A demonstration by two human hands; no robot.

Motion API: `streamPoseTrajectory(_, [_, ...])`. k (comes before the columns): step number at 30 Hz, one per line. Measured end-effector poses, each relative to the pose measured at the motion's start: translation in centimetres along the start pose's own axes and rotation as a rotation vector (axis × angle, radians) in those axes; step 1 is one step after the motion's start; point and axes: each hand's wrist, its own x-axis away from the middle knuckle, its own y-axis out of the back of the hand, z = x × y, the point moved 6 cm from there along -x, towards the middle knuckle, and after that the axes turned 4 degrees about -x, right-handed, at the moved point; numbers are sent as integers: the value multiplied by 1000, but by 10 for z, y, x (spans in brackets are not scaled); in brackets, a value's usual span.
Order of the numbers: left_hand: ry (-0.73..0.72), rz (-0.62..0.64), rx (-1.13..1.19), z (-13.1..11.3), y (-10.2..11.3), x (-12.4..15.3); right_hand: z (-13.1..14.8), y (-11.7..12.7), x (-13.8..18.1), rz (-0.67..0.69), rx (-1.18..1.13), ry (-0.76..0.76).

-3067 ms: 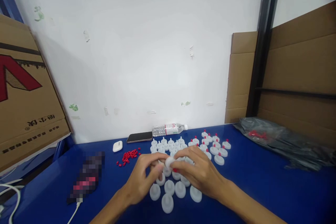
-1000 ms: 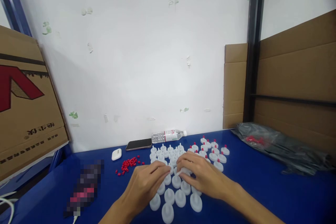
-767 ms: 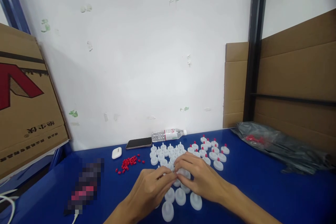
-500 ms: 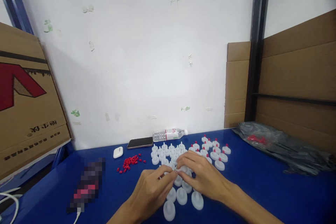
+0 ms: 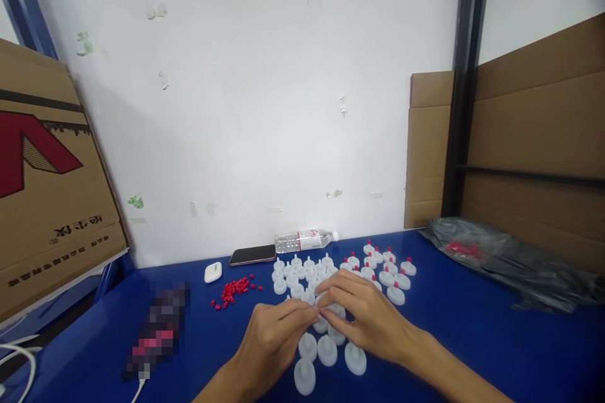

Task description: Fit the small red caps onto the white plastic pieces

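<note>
Many small white plastic caps (image 5: 312, 352) stand in rows on the blue table (image 5: 472, 340). The caps at the far right (image 5: 396, 278) carry red tips. My left hand (image 5: 274, 343) and my right hand (image 5: 366, 318) meet over the middle rows, fingertips pinched together around one white cap (image 5: 325, 310). What my left fingertips pinch is too small to make out. A loose pile of small red plugs (image 5: 235, 288) lies to the left of the caps.
A phone (image 5: 252, 255), a lying water bottle (image 5: 305, 240) and a white earbud case (image 5: 212, 272) sit near the wall. A dark bottle (image 5: 158, 330) lies left, a black plastic bag (image 5: 510, 261) right. Cardboard boxes (image 5: 47, 182) flank both sides.
Both hands have come together from resting on the caps into a pinch over one cap, and have drifted slightly right. The view shifted a little.
</note>
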Motion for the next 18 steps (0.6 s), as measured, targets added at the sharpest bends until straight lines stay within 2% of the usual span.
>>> streamPoseTrajectory(7, [246, 79, 100, 6, -1, 1, 9, 4, 1, -73, 51, 127])
streamPoseTrajectory(12, [314, 120, 160, 5, -2, 6, 28, 10, 1, -187, 81, 278])
streamPoseTrajectory(15, [365, 178, 254, 8, -8, 9, 33, 11, 1, -219, 109, 308])
streamPoseTrajectory(18, [337, 176, 318, 6, -10, 10, 36, 10, 2, -222, 118, 328])
